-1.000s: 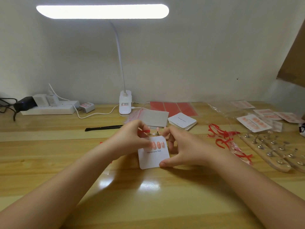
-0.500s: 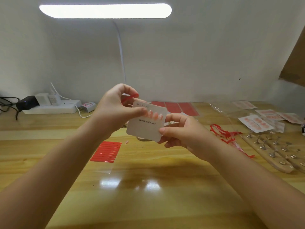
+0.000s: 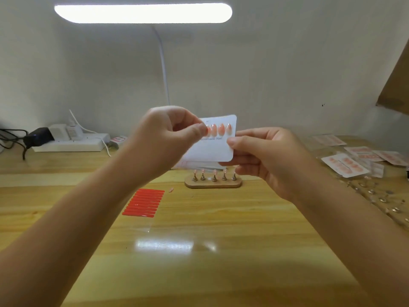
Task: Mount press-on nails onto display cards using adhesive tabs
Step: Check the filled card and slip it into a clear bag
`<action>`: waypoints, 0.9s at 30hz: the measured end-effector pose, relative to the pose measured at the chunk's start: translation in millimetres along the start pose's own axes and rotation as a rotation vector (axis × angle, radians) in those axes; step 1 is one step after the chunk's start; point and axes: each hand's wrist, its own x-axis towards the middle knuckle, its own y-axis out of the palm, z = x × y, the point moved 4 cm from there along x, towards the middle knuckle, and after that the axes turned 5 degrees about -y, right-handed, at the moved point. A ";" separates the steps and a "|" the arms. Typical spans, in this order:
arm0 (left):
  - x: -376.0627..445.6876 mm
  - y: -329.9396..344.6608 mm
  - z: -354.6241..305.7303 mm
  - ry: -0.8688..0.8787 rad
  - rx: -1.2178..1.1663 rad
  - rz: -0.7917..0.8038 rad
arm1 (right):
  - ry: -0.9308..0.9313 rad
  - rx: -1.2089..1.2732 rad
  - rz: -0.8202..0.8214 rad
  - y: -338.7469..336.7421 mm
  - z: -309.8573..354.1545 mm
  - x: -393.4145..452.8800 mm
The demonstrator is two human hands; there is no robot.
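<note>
A white display card (image 3: 213, 149) printed "Handmade Nail" is held up above the table, with several pink press-on nails (image 3: 218, 129) in a row across its top. My right hand (image 3: 263, 158) pinches the card's right edge between thumb and fingers. My left hand (image 3: 168, 138) pinches the card's left side, its thumb lying over the leftmost nail. Below the card a small wooden stand (image 3: 213, 184) carries several nails on metal pegs. A sheet of red adhesive tabs (image 3: 145, 203) lies on the table to the left, with one loose pink nail (image 3: 170, 189) beside it.
Finished nail cards (image 3: 345, 165) and loose metal nail holders (image 3: 380, 197) lie at the right. A power strip (image 3: 73, 142) with plugs sits at the back left. The desk lamp's bar (image 3: 142, 13) glows overhead. A clear film (image 3: 168, 235) lies near the tab sheet.
Both hands have lifted the card from the table to chest height and turned it level. The wooden stand and the red tab sheet, hidden before, have come into view.
</note>
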 end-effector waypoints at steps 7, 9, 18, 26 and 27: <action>-0.4 -0.6 -1.8 -0.105 -0.107 0.080 | -0.020 0.119 0.079 8.2 13.8 -6.6; 0.1 -5.8 -2.2 -0.161 -0.226 0.118 | 0.004 0.176 0.073 7.1 14.4 -5.3; 3.0 -28.5 -6.1 -0.177 -0.427 0.131 | 0.051 0.289 0.046 5.5 9.8 -2.7; -0.1 -26.2 -12.5 -0.104 -0.288 0.120 | -0.016 0.185 -0.022 4.2 14.2 -6.0; -0.8 -25.0 -14.1 -0.086 -0.261 0.114 | -0.027 0.171 -0.022 4.8 15.3 -6.9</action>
